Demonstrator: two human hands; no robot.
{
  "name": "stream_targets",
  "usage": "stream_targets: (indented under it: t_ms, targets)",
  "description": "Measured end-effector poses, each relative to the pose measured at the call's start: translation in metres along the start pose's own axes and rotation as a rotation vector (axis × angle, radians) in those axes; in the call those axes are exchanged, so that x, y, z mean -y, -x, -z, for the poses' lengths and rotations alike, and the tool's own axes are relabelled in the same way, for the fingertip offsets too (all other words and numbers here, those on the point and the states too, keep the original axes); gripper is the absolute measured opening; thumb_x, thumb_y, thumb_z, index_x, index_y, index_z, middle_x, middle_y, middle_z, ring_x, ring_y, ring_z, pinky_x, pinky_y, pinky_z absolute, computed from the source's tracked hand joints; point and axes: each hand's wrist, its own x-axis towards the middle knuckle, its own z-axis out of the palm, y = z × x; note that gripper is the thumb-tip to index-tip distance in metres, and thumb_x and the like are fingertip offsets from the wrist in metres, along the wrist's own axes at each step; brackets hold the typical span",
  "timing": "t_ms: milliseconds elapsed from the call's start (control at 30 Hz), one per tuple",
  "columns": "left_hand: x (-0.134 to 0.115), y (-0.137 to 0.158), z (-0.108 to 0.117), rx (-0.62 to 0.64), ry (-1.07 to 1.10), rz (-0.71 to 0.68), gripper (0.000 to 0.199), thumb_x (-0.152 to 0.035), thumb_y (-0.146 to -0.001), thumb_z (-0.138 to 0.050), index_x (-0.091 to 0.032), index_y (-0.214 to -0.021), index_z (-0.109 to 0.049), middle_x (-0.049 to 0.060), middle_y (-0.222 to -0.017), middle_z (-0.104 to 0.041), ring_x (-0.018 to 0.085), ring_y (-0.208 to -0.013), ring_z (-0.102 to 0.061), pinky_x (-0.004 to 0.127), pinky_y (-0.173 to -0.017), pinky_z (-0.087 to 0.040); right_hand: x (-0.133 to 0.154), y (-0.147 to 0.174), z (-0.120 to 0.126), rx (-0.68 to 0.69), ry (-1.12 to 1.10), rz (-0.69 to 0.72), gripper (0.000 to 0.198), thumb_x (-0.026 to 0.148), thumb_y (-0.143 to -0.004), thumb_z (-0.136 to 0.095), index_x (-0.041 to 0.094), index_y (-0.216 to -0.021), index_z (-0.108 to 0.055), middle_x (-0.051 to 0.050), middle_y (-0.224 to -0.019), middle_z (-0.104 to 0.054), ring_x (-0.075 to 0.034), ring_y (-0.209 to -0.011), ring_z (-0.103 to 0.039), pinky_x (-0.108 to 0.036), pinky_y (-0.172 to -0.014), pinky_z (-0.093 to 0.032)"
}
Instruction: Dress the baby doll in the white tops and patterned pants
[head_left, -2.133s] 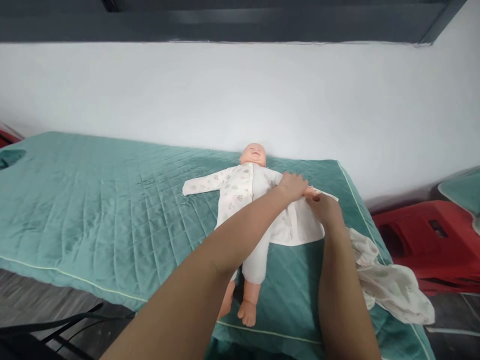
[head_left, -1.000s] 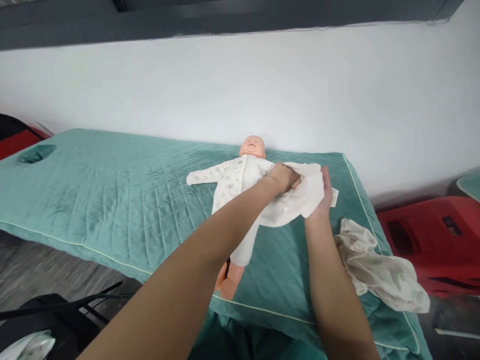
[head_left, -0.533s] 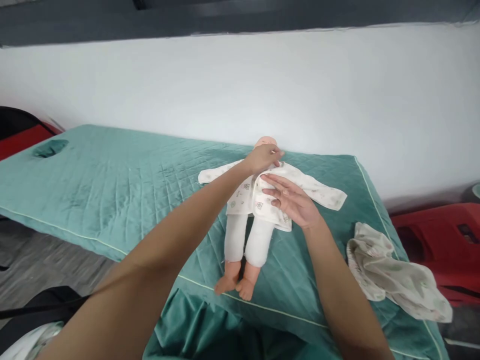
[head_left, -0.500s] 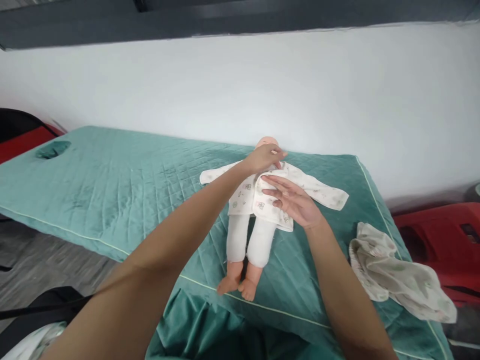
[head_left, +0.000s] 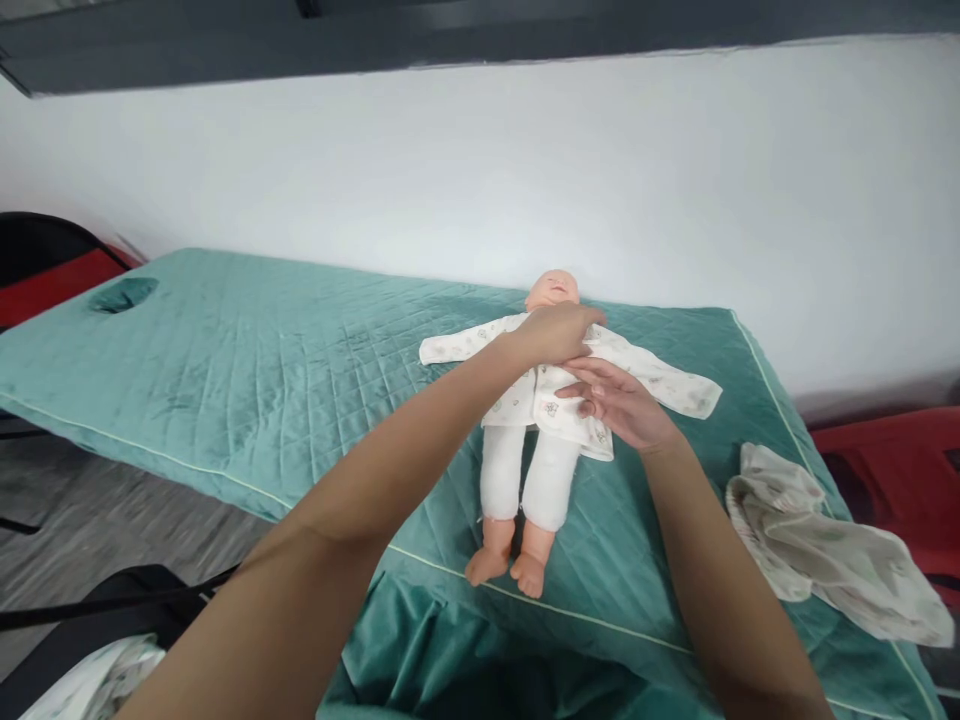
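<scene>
A baby doll (head_left: 553,287) lies on its back, its head toward the wall and its bare feet toward me. It wears a white printed baby shirt (head_left: 517,405) with the sleeves spread out to both sides. White cloth covers its legs. Across the chest, my left hand (head_left: 561,332) is closed on the shirt near the neckline, with its fingertips partly hidden. Close beside it, my right hand (head_left: 621,402) rests over the shirt front, fingers apart and the upper ones touching the cloth near my left hand.
The doll lies on a green quilted bed (head_left: 300,350) with a face hole (head_left: 124,295) at its left end. A crumpled pale printed garment (head_left: 832,545) lies near the right edge. Red chairs (head_left: 892,480) stand beyond that end, and a white wall (head_left: 480,180) runs behind.
My left hand has come down from the doll's face to its upper chest, uncovering the face. My right hand has moved up closer to it. The view has shifted slightly left.
</scene>
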Motion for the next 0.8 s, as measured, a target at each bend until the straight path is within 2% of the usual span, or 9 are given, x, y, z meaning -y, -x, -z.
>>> stream_targets:
  t_ms: [133, 300, 400, 500, 600, 700, 800]
  targets:
    - [-0.007, 0.001, 0.001, -0.088, -0.023, 0.032, 0.051, -0.017, -0.091, -0.045, -0.023, -0.141, -0.049, 0.008, -0.123, -0.07, 0.022, -0.106, -0.065, 0.03, -0.079, -0.048, 0.001, 0.0, -0.001, -0.021, 0.028, -0.014, 0.036, 0.036, -0.087, -0.074, 0.028, -0.122, -0.069, -0.005, -0.135, -0.065, -0.019, -0.102, -0.071, -0.022, -0.066, -0.056]
    - [0.009, -0.004, 0.001, -0.274, 0.002, 0.318, 0.039, -0.016, -0.093, -0.042, -0.022, -0.129, -0.054, 0.012, -0.121, -0.068, 0.026, -0.11, -0.063, 0.037, -0.087, -0.05, 0.008, 0.001, -0.007, 0.025, 0.042, -0.034, 0.035, 0.037, -0.087, -0.073, 0.029, -0.121, -0.069, -0.005, -0.157, -0.046, -0.017, -0.097, -0.072, -0.023, -0.064, -0.056]
    - [0.025, 0.007, -0.008, -0.41, 0.106, 0.401, 0.041, -0.016, -0.092, -0.044, -0.021, -0.132, -0.05, 0.012, -0.117, -0.066, 0.025, -0.109, -0.062, 0.037, -0.089, -0.05, 0.01, 0.0, -0.005, -0.024, -0.004, 0.014, 0.036, 0.037, -0.086, -0.073, 0.028, -0.121, -0.068, -0.007, -0.15, -0.054, -0.013, -0.083, -0.07, -0.023, -0.062, -0.056]
    - [0.035, 0.034, -0.028, -0.605, 0.196, 0.335, 0.047, -0.016, -0.091, -0.047, -0.02, -0.137, -0.045, 0.01, -0.123, -0.062, 0.022, -0.115, -0.058, 0.036, -0.097, -0.049, 0.009, -0.003, 0.003, -0.207, -0.032, 0.122, 0.035, 0.038, -0.084, -0.074, 0.027, -0.117, -0.068, -0.007, -0.136, -0.065, -0.014, -0.083, -0.069, -0.025, -0.064, -0.057]
    - [0.038, 0.077, -0.054, -0.702, 0.286, 0.331, 0.038, -0.024, -0.095, -0.047, -0.019, -0.132, -0.05, 0.009, -0.119, -0.062, 0.02, -0.115, -0.058, 0.035, -0.101, -0.049, 0.002, -0.007, 0.008, -0.408, 0.099, 0.257, 0.03, 0.039, -0.083, -0.075, 0.027, -0.109, -0.069, -0.005, -0.132, -0.067, -0.021, -0.115, -0.066, -0.036, -0.091, -0.058]
    - [0.032, 0.127, -0.08, -0.75, 0.388, 0.404, 0.028, -0.028, -0.098, -0.044, -0.021, -0.122, -0.055, 0.008, -0.117, -0.064, 0.018, -0.112, -0.06, 0.035, -0.1, -0.051, -0.01, -0.01, 0.007, -0.516, 0.442, 0.389, 0.033, 0.042, -0.087, -0.07, 0.028, -0.117, -0.065, -0.004, -0.145, -0.057, -0.023, -0.14, -0.047, -0.047, -0.118, -0.039]
    - [0.018, 0.172, -0.099, -0.725, 0.521, 0.469, 0.022, -0.029, -0.098, -0.043, -0.026, -0.114, -0.057, 0.005, -0.113, -0.067, 0.017, -0.106, -0.064, 0.034, -0.096, -0.054, -0.023, -0.012, 0.003, -0.438, 0.845, 0.406, 0.044, 0.045, -0.094, -0.062, 0.03, -0.135, -0.057, -0.006, -0.156, -0.046, -0.023, -0.149, -0.035, -0.05, -0.126, -0.025]
